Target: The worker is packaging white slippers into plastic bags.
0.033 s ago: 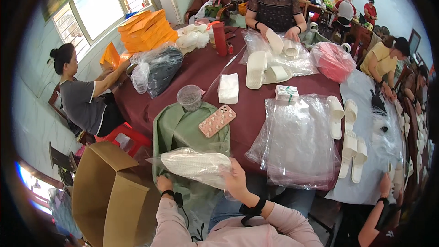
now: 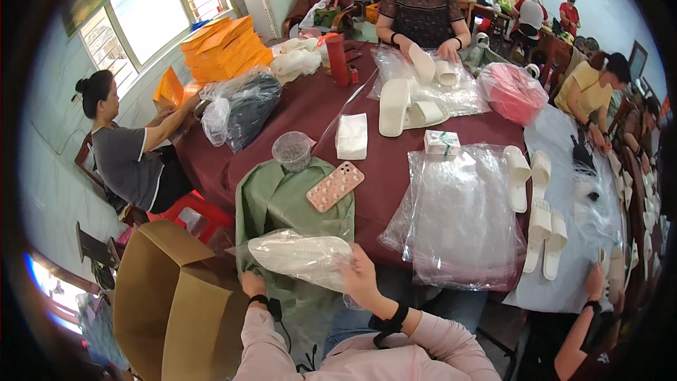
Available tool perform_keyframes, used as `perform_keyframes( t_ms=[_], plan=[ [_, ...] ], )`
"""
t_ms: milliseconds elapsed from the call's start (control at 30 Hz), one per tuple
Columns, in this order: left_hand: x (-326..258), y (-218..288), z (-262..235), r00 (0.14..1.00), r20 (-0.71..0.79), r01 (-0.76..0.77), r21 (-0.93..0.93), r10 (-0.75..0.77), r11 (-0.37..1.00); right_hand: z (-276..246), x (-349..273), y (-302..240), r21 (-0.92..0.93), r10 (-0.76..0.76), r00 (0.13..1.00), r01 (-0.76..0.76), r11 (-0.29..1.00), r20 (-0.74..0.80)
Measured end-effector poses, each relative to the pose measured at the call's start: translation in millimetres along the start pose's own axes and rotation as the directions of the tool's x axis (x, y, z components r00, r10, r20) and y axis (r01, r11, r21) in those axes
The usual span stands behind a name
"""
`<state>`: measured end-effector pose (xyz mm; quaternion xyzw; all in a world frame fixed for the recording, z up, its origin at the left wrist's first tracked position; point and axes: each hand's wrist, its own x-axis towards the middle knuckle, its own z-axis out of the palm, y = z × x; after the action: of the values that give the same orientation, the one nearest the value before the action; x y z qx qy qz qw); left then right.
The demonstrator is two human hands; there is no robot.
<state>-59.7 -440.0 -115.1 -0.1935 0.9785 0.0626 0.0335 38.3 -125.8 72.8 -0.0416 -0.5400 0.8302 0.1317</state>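
My left hand (image 2: 252,283) and my right hand (image 2: 360,275) both grip a clear plastic bag with a white slipper (image 2: 300,254) inside it, held at the near edge of the dark red table (image 2: 395,162). The left hand has the bag's left end, and the right hand pinches its right end. The bag hangs over a green cloth (image 2: 282,204). A phone in a pink case (image 2: 335,185) lies just beyond it.
A pile of clear bags (image 2: 458,219) lies to the right, with loose white slippers (image 2: 539,204) past it. An open cardboard box (image 2: 176,296) stands at my left. A plastic cup (image 2: 291,149), white packet (image 2: 351,136) and red bottle (image 2: 337,58) are farther back. People sit around the table.
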Motion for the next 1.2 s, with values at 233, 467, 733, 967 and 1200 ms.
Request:
perform_keyframes(
  t_ms=[233, 467, 733, 967, 1200],
  plan=[
    [37, -47, -28, 0.869, -0.476, -0.087, -0.418, -0.136, 0.904, 31, 12, 31, -0.459, -0.453, 0.814, 0.58, 0.673, 0.364],
    [30, -24, -48, 0.876, -0.287, 0.146, -0.608, -0.388, 0.78, 5, 19, 70, -0.834, -0.149, 0.844, 0.533, 0.138, 0.515],
    [37, -38, -25, 0.945, -0.309, -0.011, -0.368, -0.111, 0.93, -21, 6, 95, -0.543, 0.072, 0.539, 0.838, 0.055, 0.839],
    [41, -32, -38, 0.898, -0.408, -0.299, -0.291, 0.165, 0.909, -46, -13, 138, -0.351, 0.26, 0.551, 0.762, -0.544, 0.793],
    [32, 0, -78, 0.838, -0.543, -0.265, -0.494, -0.056, 0.828, -46, 8, 87, -0.333, 0.349, 0.48, 0.852, -0.403, 0.805]
  ],
)
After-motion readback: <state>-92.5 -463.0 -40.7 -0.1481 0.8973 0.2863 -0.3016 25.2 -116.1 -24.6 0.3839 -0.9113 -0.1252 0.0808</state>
